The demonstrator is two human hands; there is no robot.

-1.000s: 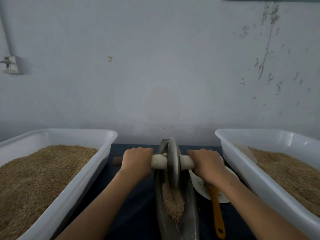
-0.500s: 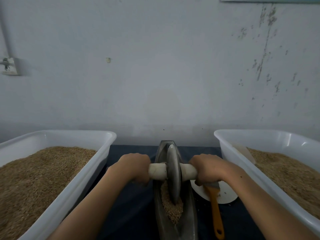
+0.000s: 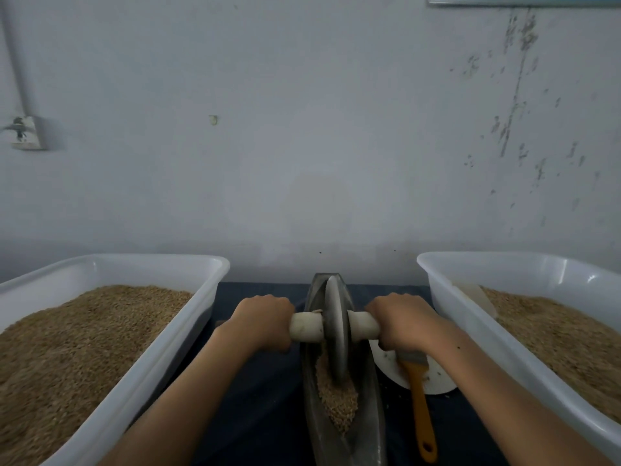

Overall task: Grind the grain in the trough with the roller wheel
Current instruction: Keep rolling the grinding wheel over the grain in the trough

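Lower centre of frame: roller wheel (image 3: pixel 336 331) stands upright on edge in the narrow metal trough (image 3: pixel 369 408), rim sunk in the grain (image 3: pixel 337 401). Left hand (image 3: pixel 260 322) and right hand (image 3: pixel 401 322) each wrap fingers around the pale axle handle either side of the wheel. White bins (image 3: pixel 188 317) of grain flank the trough; an orange-handled brush (image 3: pixel 420 408) lies on a white plate (image 3: pixel 437 381) lower right.

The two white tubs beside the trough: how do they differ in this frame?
The left tub holds grain heaped close to its rim; in the right tub the grain sits lower, leaving more bare inner wall. The right tub has a pale scoop-like piece leaning against its inner wall; the left tub shows none. A white plate with a brush lies beside the right tub only. Both are white, rectangular, and hold brown grain.
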